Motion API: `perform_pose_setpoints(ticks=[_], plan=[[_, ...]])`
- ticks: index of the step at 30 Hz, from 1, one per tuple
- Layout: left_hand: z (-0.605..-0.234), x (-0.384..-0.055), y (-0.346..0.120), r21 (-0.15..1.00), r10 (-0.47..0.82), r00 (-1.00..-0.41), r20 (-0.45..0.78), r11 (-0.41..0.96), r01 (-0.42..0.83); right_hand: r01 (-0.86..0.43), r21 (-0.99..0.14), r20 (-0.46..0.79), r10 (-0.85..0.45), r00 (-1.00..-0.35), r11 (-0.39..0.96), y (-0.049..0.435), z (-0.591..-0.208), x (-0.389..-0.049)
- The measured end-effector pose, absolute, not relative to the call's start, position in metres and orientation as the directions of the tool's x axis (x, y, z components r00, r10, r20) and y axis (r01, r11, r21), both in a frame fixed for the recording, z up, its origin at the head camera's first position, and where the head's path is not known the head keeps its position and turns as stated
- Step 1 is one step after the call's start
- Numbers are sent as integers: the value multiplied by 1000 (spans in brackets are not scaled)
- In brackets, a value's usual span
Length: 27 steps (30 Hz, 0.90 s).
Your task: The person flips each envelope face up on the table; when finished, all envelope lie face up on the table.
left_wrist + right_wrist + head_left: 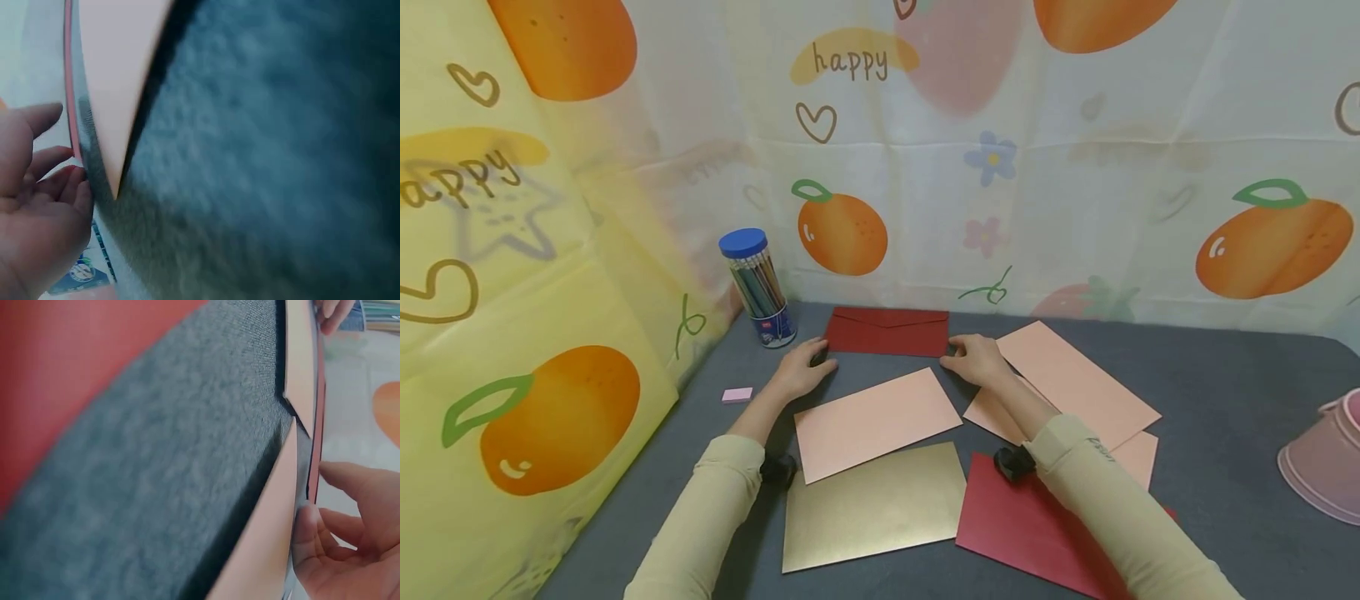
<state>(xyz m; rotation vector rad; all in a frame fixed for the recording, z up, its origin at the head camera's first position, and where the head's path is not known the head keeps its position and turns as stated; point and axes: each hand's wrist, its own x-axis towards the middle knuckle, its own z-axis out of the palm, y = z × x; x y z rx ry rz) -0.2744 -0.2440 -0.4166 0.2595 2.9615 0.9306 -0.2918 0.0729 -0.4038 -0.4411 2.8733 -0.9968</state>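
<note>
A dark red envelope [887, 332] with its flap facing up lies near the far edge of the gray surface [1210, 375], straight out at twelve o'clock. Both hands are relaxed, thumbs and fingers apart: the left hand [801, 369] touches its nine o'clock end with the fingertips, while the right hand [979, 360] is at its three o'clock end. Taking the dark red envelope as the dial's center, a peach paper [876, 429] lies at six o'clock, overlapping a gold sheet [876, 508]. Overlapping peach papers [1082, 383] lie between three and four, a brighter red paper [1015, 529] around five, a small pink block [737, 395] near eight, and a blue-lidded pencil jar [756, 287] between nine and ten.
</note>
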Motion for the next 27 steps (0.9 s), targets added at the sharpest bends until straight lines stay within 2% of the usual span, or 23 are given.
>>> perform_pose_setpoints(ticks=[5,13,19,23,27], plan=[[-403,-253,-243,589,203,-978,-47,797,137,-295,-641,38,-354,-934,708,79,-402,-288],[-399,-214,-242,645,270,-962,-34,742,186,-417,-645,79,-487,-870,641,88,-402,-275],[-398,-182,-241,639,337,-939,-61,736,223,-532,-627,75,-635,-769,569,93,-401,-261],[-397,-164,-243,591,393,-913,-106,764,260,-601,-584,31,-725,-688,546,97,-398,-253],[-395,-151,-249,547,408,-896,-177,797,255,-635,-568,1,-771,-636,523,100,-398,-250]])
